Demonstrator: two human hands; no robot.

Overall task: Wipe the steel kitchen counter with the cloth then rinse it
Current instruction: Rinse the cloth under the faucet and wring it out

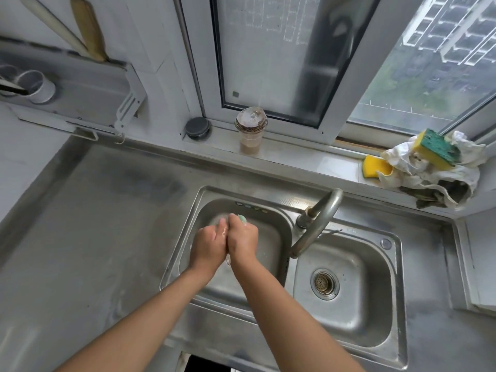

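Both my hands are pressed together over the left basin of the steel double sink [204,194]. My left hand [208,244] and my right hand [243,240] squeeze a small pale green cloth [242,218] between them. Only a tip of the cloth shows above my right hand; the remainder is hidden inside my fists. My hands look wet. The steel counter [94,224] stretches to the left of the sink. The curved faucet [319,221] stands between the two basins, its spout pointing toward the divider.
The right basin [349,318] has a metal drain strainer [324,284]. On the windowsill stand a lidded plastic cup [251,132], a round dark lid [197,128], yellow-green sponges [434,149] and a crumpled white rag [434,178]. A wall rack [67,87] hangs at the left.
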